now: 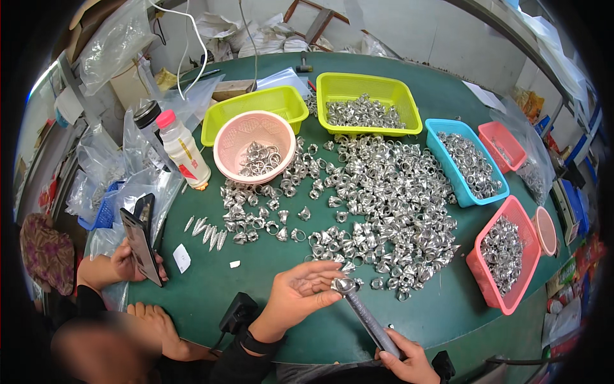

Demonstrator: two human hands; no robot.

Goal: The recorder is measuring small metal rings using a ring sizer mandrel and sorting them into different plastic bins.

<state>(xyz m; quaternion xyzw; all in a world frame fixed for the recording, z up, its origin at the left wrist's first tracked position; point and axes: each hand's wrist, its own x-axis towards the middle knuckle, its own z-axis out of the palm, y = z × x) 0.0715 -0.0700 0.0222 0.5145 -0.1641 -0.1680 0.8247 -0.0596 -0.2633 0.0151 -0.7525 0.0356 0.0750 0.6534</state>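
Observation:
A ring mandrel (371, 322), a grey metal rod, slants across the table's front edge. My right hand (409, 361) is closed around its lower end. At the upper end sits a silvery ring (345, 285), and my left hand (299, 299) has its thumb and fingers curled about it. Whether the ring is fully over the rod is hard to make out. Just beyond my hands spreads a big pile of silvery rings (396, 211). Several leaf-shaped metal pieces (210, 234) lie in a row further left.
Around the pile stand a pink round basket (228, 150), two lime baskets (368, 131) (214, 125), a blue basket (470, 200) and a coral basket (505, 306). A bottle (185, 150) is at left. Beside me a co-worker's hand (128, 259) holds a phone (142, 246).

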